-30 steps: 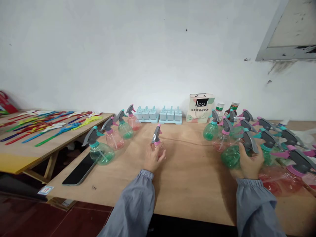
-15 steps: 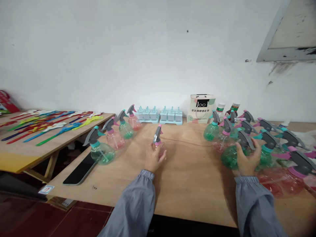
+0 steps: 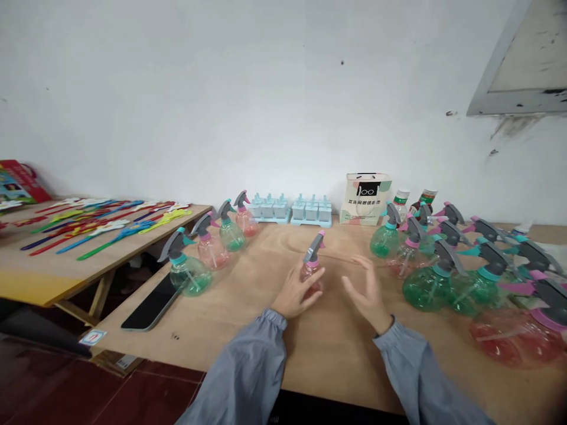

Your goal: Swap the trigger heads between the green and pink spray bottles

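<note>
My left hand [image 3: 297, 292] is closed around the clear body of a pink-collared spray bottle [image 3: 313, 254], which stands upright on the wooden table [image 3: 248, 295]; its grey trigger head shows above my fingers. To its right, my right hand [image 3: 365, 294] hovers over the table with thumb and fingers apart, holding nothing. The nearest bottle on that side is a green spray bottle [image 3: 425, 287] with a teal collar, apart from my hand. A red spray bottle [image 3: 514, 336] sits at the near right among several others.
At left stand several spray bottles in a row, including a green one [image 3: 191, 277], beside a phone [image 3: 153, 304]. Light-blue popsicle molds [image 3: 311, 213] and a paper bag [image 3: 364, 200] line the wall. A second table [image 3: 101, 265] holds colourful long plastic pieces.
My right hand has left the green spray bottle on the right and moved left, toward my left hand. My left hand still grips the pink-collared bottle; the view has shifted slightly.
</note>
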`<state>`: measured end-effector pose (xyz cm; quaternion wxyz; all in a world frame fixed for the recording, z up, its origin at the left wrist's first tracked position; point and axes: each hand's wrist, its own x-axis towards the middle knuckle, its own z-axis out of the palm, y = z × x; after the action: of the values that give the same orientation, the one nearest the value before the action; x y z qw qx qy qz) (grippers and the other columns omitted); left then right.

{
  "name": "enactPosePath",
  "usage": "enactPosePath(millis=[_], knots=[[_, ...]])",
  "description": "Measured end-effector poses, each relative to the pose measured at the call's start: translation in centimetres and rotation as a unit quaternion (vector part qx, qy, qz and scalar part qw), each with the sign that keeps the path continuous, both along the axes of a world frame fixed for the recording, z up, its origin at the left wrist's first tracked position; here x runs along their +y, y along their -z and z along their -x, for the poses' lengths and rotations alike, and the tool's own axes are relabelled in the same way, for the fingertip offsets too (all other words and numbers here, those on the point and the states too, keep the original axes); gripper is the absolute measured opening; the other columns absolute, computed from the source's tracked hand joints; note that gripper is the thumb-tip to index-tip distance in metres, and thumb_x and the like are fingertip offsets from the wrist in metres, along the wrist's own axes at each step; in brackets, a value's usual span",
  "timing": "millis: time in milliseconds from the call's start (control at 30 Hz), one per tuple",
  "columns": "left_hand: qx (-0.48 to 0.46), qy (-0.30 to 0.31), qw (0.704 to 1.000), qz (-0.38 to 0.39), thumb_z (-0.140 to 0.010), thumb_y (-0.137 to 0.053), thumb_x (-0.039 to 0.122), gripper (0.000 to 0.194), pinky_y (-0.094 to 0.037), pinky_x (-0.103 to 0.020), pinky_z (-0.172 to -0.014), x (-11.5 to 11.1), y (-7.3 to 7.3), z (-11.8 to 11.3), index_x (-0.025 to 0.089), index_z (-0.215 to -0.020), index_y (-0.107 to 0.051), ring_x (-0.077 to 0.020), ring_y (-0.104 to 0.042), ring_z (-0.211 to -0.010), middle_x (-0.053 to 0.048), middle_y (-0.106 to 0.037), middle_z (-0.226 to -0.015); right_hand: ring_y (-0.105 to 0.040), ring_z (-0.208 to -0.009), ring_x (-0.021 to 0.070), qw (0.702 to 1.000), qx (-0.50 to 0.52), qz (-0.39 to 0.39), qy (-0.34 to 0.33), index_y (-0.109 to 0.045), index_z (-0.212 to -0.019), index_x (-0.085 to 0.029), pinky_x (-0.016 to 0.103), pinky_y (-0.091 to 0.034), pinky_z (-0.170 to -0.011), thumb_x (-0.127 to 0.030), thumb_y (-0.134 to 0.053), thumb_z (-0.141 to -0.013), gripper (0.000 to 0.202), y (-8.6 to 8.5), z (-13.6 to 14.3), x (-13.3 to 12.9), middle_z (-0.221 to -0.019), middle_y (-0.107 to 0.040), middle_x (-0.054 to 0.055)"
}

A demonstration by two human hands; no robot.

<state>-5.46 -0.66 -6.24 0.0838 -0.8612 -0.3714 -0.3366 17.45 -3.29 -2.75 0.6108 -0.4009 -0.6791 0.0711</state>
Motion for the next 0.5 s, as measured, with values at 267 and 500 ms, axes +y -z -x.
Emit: enactPosePath(millis=[267,500], knots=[[0.05,0.116,0.992,-0.024,-0.093,-0.053,0.041,0.036,-0.024,-0.066,-0.115,-0.8,0.4,0.0,0.033,-0.126,-0.066,-0.0347,-0.033,-0.146,-0.013,-0.036,-0.157,-0.052,-0.123,0.0298,0.991,0.067,0.107,-0.04,-0.04,-0.138,-0.021,0.052,-0.041,-0.107,-0.047,-0.071,-0.079,0.071,-0.3,5.2,3.6,-0.126,-0.056,0.015],[-0.218,-0.175,0.935,-0.219,-0.091,-0.048,0.038,0.041,-0.04,-0.056,-0.102,0.6,-0.7,8.1,0.018,-0.127,-0.051,-0.0302,-0.056,-0.113,-0.015,-0.059,-0.114,-0.053,-0.125,0.0246,0.976,0.13,0.141,-0.1,-0.037,-0.141,-0.025,0.043,-0.044,-0.106,-0.044,-0.072,-0.08,0.073,0.8,3.8,3.2,-0.139,-0.052,0.013]])
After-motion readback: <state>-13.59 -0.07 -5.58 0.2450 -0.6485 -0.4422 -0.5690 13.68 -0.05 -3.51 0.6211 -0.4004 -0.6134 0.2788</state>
